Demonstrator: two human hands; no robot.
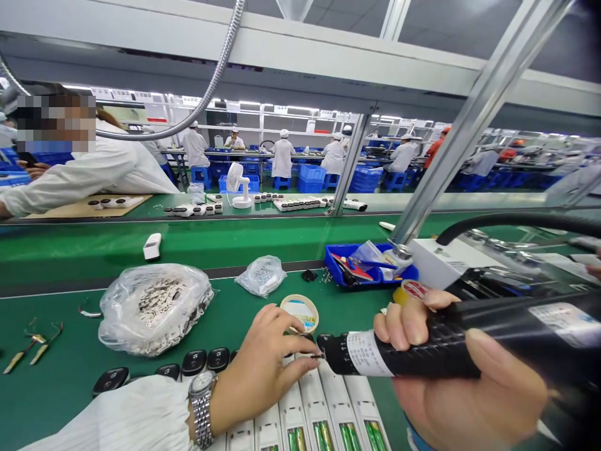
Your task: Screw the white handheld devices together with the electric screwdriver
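My right hand (460, 382) is wrapped around a black electric screwdriver (432, 347), which lies nearly level with its nose pointing left. At the bit end, my left hand (263, 360) has thumb and fingers pinched together; whatever they hold is too small to make out. Under the hands, several white handheld devices (339, 401) lie side by side, with green batteries (323, 435) showing in their open compartments. Black caps (194, 361) run in a row behind my left wrist, partly hidden by it. A round tape roll (300, 313) rests just beyond my left fingers.
A plastic bag of small white parts (154, 307) and a bag of screws (261, 276) lie beyond. To the right are a blue tray (361, 279) and a white box (439, 266). A white device (152, 246) sits on the green belt (235, 235). A co-worker's sleeve (84, 181) reaches in from the left.
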